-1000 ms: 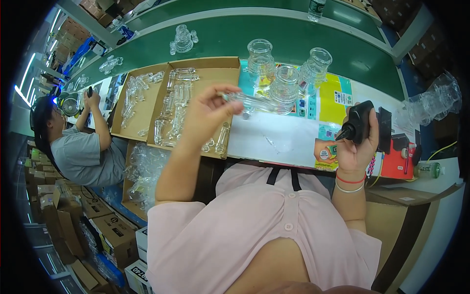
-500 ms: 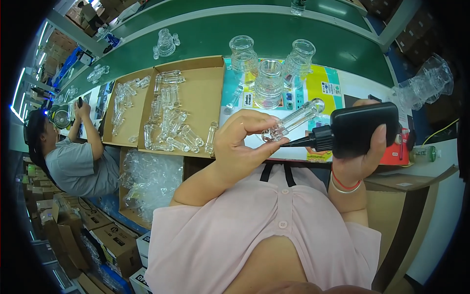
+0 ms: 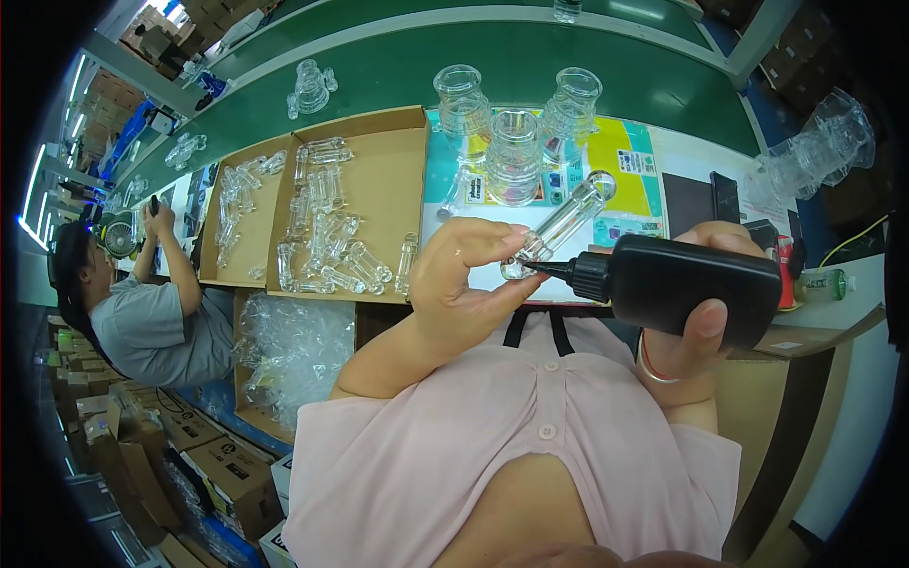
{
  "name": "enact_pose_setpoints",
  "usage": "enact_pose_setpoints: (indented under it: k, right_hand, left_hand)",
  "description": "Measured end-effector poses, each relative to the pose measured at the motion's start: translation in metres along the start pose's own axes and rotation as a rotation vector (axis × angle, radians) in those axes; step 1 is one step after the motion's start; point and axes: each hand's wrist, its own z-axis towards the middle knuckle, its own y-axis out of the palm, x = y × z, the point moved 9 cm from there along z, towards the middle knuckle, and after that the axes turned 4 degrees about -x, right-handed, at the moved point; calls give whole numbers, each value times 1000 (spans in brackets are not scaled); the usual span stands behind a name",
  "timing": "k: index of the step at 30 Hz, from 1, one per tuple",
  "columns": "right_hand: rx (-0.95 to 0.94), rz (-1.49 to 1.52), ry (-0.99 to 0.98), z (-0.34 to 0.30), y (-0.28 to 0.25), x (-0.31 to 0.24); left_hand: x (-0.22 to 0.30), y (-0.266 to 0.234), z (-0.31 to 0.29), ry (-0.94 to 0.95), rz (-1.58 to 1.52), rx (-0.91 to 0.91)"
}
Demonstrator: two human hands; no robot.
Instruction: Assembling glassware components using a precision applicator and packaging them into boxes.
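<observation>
My left hand (image 3: 459, 275) pinches the lower end of a clear glass-like handle (image 3: 568, 218) between thumb and fingers; its round knob points up and right. My right hand (image 3: 696, 346) is wrapped round a black squeeze bottle (image 3: 696, 289) lying nearly level. The bottle's thin black nozzle (image 3: 557, 269) reaches the handle's lower end, beside my left fingertips. Whether any liquid comes out is too small to tell. Beyond my hands stand three clear ribbed vessels (image 3: 514, 161) on a colourful printed sheet (image 3: 620, 189).
To the left, a cardboard tray (image 3: 388, 156) holds several clear handles (image 3: 327, 227). Below it sits a box of clear plastic wrap (image 3: 294, 350). Stacked clear vessels (image 3: 819, 156) lie at the right, near a green bottle (image 3: 822, 284). A co-worker (image 3: 151, 312) sits at the far left.
The black bottle has tipped, its base swinging lower and right, and the nozzle has come onto the handle's end. In my left hand the handle has turned slightly more upright.
</observation>
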Motion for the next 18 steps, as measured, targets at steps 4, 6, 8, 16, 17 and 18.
enact_pose_setpoints:
  k: [4,6,8,16,17,18]
  right_hand:
    - [-16,-49,-29,-3,1,-3]
    - [-17,-49,-46,-3,1,-5]
    - [-18,-49,-62,-2,1,-6]
    - [-15,157,103,9,-1,8]
    - [-13,173,127,10,-1,10]
    - [-12,173,128,11,-1,11]
  left_hand:
    - [2,-1,-1,29,15,14]
    - [4,0,0,32,30,12]
    - [4,-1,0,36,44,9]
    - [7,2,0,57,36,-16]
    - [7,3,0,56,36,-16]
    - [7,4,0,49,39,-30]
